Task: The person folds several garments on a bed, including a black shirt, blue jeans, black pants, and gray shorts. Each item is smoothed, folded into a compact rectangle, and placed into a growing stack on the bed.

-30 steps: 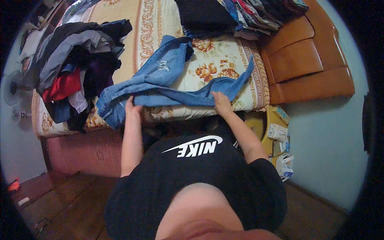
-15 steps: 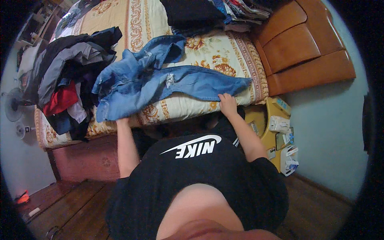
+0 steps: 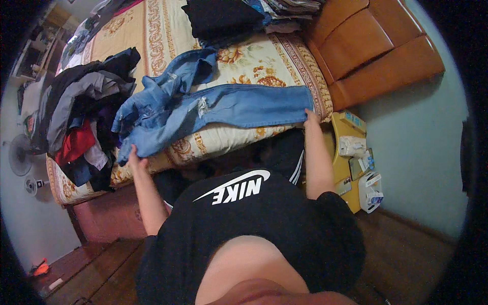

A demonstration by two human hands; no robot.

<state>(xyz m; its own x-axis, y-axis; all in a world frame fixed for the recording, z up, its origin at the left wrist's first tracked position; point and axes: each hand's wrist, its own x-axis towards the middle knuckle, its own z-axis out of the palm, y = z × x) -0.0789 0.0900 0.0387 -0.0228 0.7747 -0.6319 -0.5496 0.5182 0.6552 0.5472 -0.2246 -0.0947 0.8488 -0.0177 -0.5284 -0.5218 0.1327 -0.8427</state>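
Note:
A pair of ripped blue jeans point(image 3: 239, 105) lies across the near side of the bed. The near leg is stretched out flat to the right; the other leg is bunched and folded behind it. At the waist end, my left hand point(image 3: 138, 159) is closed on the near edge of the denim, with part of its fingers hidden. My right hand point(image 3: 311, 118) pinches the hem corner of the straightened leg, close to the bed's right border.
A heap of dark, grey and red clothes point(image 3: 84, 109) lies left of the jeans. Folded black clothes point(image 3: 218, 23) and a folded stack point(image 3: 284, 12) sit farther back. A brown headboard point(image 3: 371, 46) stands right, beside a yellow bedside table point(image 3: 341, 133) with small items. Fans point(image 3: 21, 155) stand at far left.
My right hand has moved right to the hem, and the near leg is now straighter and flatter. My left hand has shifted along the waist end, showing more of itself.

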